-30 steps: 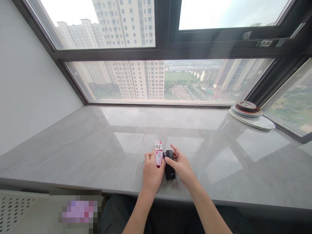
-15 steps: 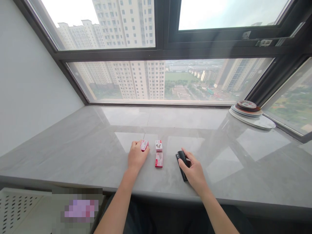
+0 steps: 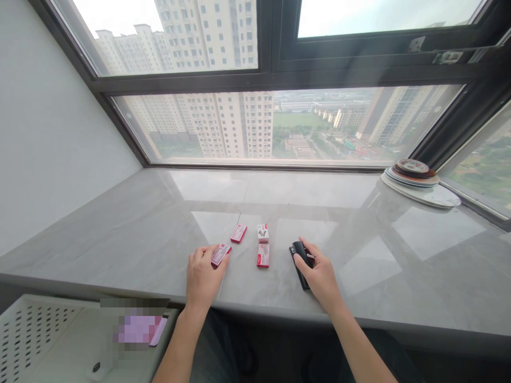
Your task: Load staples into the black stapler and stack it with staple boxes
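My left hand (image 3: 203,274) is closed round a small red-and-white staple box (image 3: 221,255), gripped between thumb and fingers at its edges, low over or on the counter. Just beyond it lies a second flat red-and-white box (image 3: 238,233), apart from the hand. To the right, a white box with a dark staple picture (image 3: 263,233) stands directly behind another red-and-white box (image 3: 263,256); the two look to be touching. My right hand (image 3: 319,271) grips a black stapler (image 3: 298,261) from its right side, thumb on the near side. The stapler rests on the counter, angled away.
All of this is on a glossy grey counter (image 3: 139,234) under a dark-framed window (image 3: 167,83). A stack of plates (image 3: 419,194) stands at the back right. Below the front edge on the left is a white perforated basket (image 3: 43,340) with blurred purple contents.
My left hand has moved left and toward me with one box, and another box now lies uncovered where the hand was. My right hand stays on the stapler. The view has shifted slightly.
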`<action>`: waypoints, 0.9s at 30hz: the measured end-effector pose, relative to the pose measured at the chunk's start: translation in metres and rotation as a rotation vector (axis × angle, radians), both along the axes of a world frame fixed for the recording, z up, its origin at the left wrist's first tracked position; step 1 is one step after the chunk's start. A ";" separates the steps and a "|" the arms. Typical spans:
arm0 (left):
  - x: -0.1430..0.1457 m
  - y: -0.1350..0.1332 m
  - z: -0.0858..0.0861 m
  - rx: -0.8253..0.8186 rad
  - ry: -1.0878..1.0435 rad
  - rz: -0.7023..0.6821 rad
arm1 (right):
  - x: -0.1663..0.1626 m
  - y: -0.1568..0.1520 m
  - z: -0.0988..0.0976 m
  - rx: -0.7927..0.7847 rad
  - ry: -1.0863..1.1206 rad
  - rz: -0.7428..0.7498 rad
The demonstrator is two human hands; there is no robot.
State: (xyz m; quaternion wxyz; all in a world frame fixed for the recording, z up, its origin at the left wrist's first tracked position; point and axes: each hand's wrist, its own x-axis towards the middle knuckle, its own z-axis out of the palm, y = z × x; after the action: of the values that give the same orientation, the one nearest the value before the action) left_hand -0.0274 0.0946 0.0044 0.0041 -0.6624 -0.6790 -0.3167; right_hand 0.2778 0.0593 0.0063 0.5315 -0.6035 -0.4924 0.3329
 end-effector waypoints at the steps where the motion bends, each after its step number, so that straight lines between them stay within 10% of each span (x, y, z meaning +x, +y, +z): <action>1: 0.008 -0.005 0.002 0.025 0.014 0.015 | 0.000 0.000 0.000 0.007 -0.001 -0.004; 10: 0.119 -0.003 0.002 -0.100 0.019 -0.218 | -0.001 0.000 -0.004 0.050 0.037 -0.040; 27: 0.088 -0.031 0.024 -0.210 0.046 -0.699 | -0.010 0.033 0.043 0.074 -0.350 0.396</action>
State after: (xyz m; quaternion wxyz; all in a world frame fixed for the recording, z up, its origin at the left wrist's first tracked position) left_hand 0.0609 0.0640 0.0283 -0.1573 -0.8582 -0.4400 -0.2125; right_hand 0.2676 0.0922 0.0494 0.3845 -0.5241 -0.6971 0.3026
